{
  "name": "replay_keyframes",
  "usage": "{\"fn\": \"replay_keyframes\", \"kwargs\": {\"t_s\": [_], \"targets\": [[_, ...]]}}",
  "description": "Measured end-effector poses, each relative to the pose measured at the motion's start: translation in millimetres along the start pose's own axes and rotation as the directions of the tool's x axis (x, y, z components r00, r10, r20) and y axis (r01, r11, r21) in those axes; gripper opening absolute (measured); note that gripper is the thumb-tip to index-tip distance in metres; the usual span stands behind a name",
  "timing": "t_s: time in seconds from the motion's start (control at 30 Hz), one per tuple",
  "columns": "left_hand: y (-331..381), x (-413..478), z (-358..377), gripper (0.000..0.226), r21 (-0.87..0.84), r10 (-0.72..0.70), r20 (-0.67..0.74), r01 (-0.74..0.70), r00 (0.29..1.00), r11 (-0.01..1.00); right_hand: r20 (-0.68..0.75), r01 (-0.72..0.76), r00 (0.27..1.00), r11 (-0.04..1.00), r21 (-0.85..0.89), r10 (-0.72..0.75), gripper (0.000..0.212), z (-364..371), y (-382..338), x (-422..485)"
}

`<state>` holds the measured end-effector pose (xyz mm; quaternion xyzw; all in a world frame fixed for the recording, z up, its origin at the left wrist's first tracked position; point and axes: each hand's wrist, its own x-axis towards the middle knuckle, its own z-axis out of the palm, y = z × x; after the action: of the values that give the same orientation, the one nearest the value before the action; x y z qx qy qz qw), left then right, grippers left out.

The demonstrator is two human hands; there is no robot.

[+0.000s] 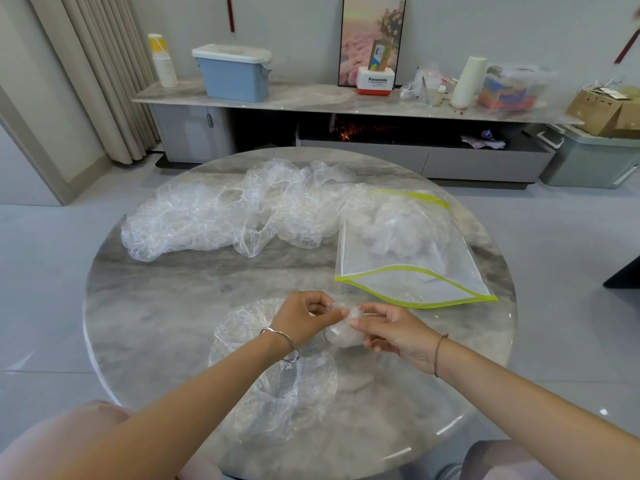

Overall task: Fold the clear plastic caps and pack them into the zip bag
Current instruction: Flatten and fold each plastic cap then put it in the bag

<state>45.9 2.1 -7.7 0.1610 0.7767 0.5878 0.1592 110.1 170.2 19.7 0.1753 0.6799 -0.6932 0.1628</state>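
**Fingers (369, 308) of left hand (304, 317) and right hand (391, 336) pinch a small folded clear plastic cap (344, 336)**

Below them is the round grey marble table (173, 306). At its far side lies a heap of crumpled clear caps (221, 213), with the green-edged clear zip bag (408, 271) to its right.

Silver bangle (279, 335), red cord bracelet (437, 355)

Fingers of the left hand (304, 318) and right hand (393, 336) partly cover the folded cap (343, 336) pinched between them. Below the grip, the left forearm (194, 393) hides part of a loose cap (277, 407). Beyond the grip, the caps in the pile (214, 216) cannot be counted.
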Motion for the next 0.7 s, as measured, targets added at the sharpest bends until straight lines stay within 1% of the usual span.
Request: {"fn": "replay_keyframes", "kwargs": {"t_s": [0.1,0.17,0.27,0.33,0.37,0.4,0.43,0.47,0.5,0.53,0.57,0.6,0.63,0.67,0.7], "targets": [[2,-1,6,0.016,-0.002,0.044,0.020,-0.044,0.999,0.999,-0.005,-0.001,1.000,0.997,0.082,0.001,0.016,-6,4,-3],[7,-1,10,0.018,-0.034,0.038,0.019,-0.037,0.999,0.999,-0.030,0.027,0.999,0.993,0.114,-0.024,0.007,-10,6,-6],[11,1,16,0.021,-0.096,0.010,0.048,-0.005,0.999,0.995,-0.086,0.099,0.992,0.987,0.129,-0.089,0.001,-17,6,-9],[13,6,20,0.021,-0.105,0.008,0.088,0.002,0.996,0.994,-0.129,0.175,0.978,0.981,0.085,-0.163,0.003,-20,7,-10],[15,10,22,0.020,-0.096,0.016,0.101,-0.006,0.995,0.995,-0.166,0.228,0.962,0.973,0.036,-0.219,0.005,-24,9,-9],[17,14,21,0.017,-0.080,0.032,0.091,-0.025,0.995,0.996,-0.211,0.293,0.932,0.955,-0.037,-0.294,0.008,-27,10,-8],[18,20,21,0.014,-0.054,0.057,0.063,-0.054,0.996,0.997,-0.260,0.364,0.885,0.922,-0.132,-0.387,0.011,-32,12,-7],[19,26,21,0.014,-0.006,0.088,0.020,-0.088,0.996,0.996,-0.290,0.424,0.826,0.872,-0.245,-0.484,0.012,-38,15,-5],[20,32,19,0.017,0.079,0.127,-0.021,-0.125,0.992,0.989,-0.280,0.465,0.769,0.804,-0.372,-0.574,0.013,-44,18,-4],[20,39,20,0.026,0.207,0.185,-0.042,-0.173,0.982,0.963,-0.246,0.476,0.725,0.726,-0.497,-0.644,0.017,-51,23,-2],[18,45,20,0.039,0.355,0.254,-0.034,-0.226,0.967,0.907,-0.198,0.465,0.702,0.651,-0.600,-0.684,0.025,-55,29,1],[17,52,22,0.051,0.496,0.306,0.012,-0.271,0.952,0.825,-0.158,0.437,0.703,0.597,-0.672,-0.693,0.033,-59,36,4],[16,58,25,0.062,0.618,0.320,0.076,-0.296,0.944,0.728,-0.138,0.401,0.722,0.573,-0.715,-0.678,0.040,-61,41,9],[16,65,30,0.068,0.714,0.304,0.137,-0.307,0.943,0.630,-0.131,0.365,0.745,0.565,-0.740,-0.654,0.044,-63,45,13],[15,71,36,0.068,0.780,0.278,0.179,-0.308,0.944,0.545,-0.125,0.333,0.771,0.563,-0.756,-0.624,0.047,-65,49,18]]}}
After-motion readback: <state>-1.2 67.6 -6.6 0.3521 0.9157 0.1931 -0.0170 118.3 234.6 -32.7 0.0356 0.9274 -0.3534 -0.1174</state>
